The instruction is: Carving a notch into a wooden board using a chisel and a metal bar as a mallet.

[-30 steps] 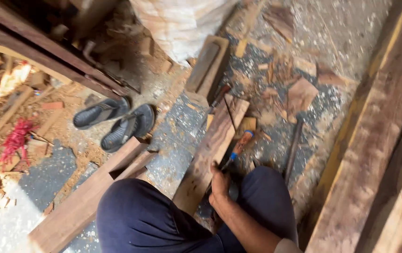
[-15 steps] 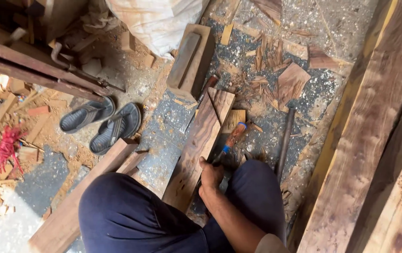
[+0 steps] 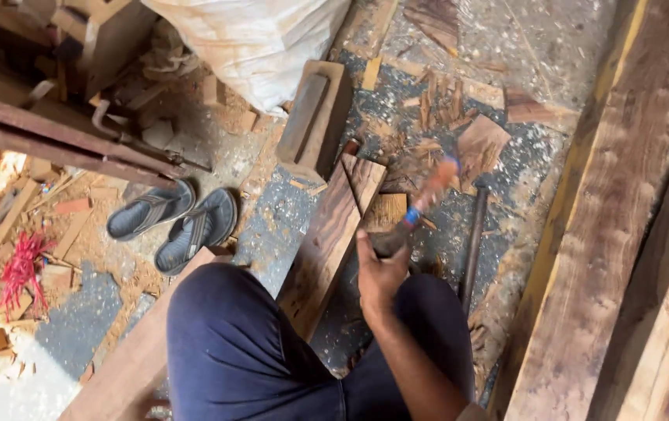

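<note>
Scanning from the far side, we pass a pair of dark flip-flops (image 3: 174, 224) lying on the sawdust well away from the grip, then our own knees in dark blue trousers (image 3: 248, 343). Our left hand stays out of sight, so we cannot tell what it is doing.

Just beside the grip, on its near-left side, lies the dark wooden plank (image 3: 326, 242), running away from us across the floor, with a short offcut (image 3: 365, 181) resting on its far end. Now the action: our right hand (image 3: 379, 273) is wrapped tight around the dark end of a tool (image 3: 420, 204), fist closed, the shaft with its blue band and reddish part rising up and away from the knuckles, blurred with motion. We judge this a swing in mid-air, a chopping or striking stroke on the plank's end.

Beyond the grip to the right, a dark metal rod (image 3: 472, 242) lies flat among wood chips, and further out a big timber beam (image 3: 607, 234).

The stroke calls for a firm fist and a clean line down onto the wood, clear of our knees.
</note>
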